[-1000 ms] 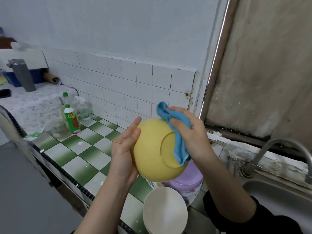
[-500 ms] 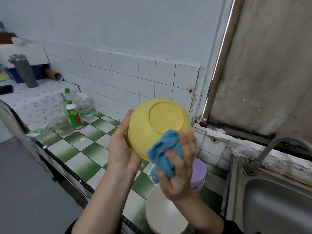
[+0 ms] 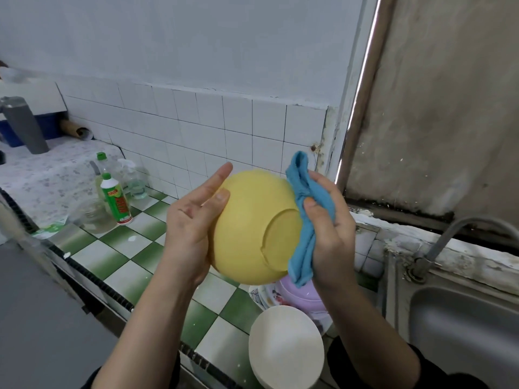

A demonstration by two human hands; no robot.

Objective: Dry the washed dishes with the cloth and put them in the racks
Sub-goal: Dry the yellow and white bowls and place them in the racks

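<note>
Head view: the drying step is in hand; the left hand (image 3: pixel 193 220) braces the yellow bowl (image 3: pixel 250 228) with flat palm and straight fingers at its 9 o'clock, mid-air above the counter (image 3: pixel 112 248); the right hand (image 3: pixel 332 231) pinches the blue cloth (image 3: pixel 309 214) under its thumb, pressing it to the bowl's 3 o'clock. Next, I judge, comes finishing the wipe, then finding a rack; none is in view. Half a second back the cloth rubbed at the bowl's 6 o'clock with the base facing up; now the base tilts toward 4 o'clock.
</note>
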